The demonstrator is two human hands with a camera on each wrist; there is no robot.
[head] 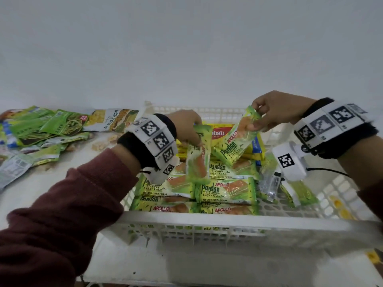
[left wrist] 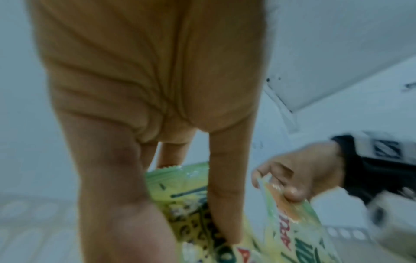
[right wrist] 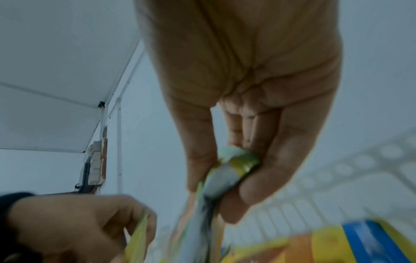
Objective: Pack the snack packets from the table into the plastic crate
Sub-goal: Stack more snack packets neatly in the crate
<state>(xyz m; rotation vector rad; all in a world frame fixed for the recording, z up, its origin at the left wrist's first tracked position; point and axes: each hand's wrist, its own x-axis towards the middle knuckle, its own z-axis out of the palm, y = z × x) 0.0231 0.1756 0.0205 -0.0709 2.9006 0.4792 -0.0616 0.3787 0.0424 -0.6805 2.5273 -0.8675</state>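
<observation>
A white plastic crate [head: 207, 219] stands on the table in front of me, holding several green Pandan cake packets [head: 223, 189] and yellow packets [head: 219, 132] at its back. My left hand [head: 187, 129] pinches the top of one green Pandan packet [head: 198, 160], which hangs upright over the crate. My right hand [head: 269, 113] pinches the top end of a second Pandan packet [head: 234, 141], tilted above the crate's middle. In the left wrist view my left fingers [left wrist: 225, 195] clamp the green packet [left wrist: 191, 204]. The right wrist view has thumb and fingers [right wrist: 265, 169] squeezing a packet end [right wrist: 238, 162].
A heap of green noodle packets [head: 41, 129] and a jackfruit packet [head: 112, 120] lies on the white table [head: 51, 183] to the left of the crate. A clear wrapper [head: 269, 183] and another green packet [head: 300, 193] lie at the crate's right side. A plain wall stands behind.
</observation>
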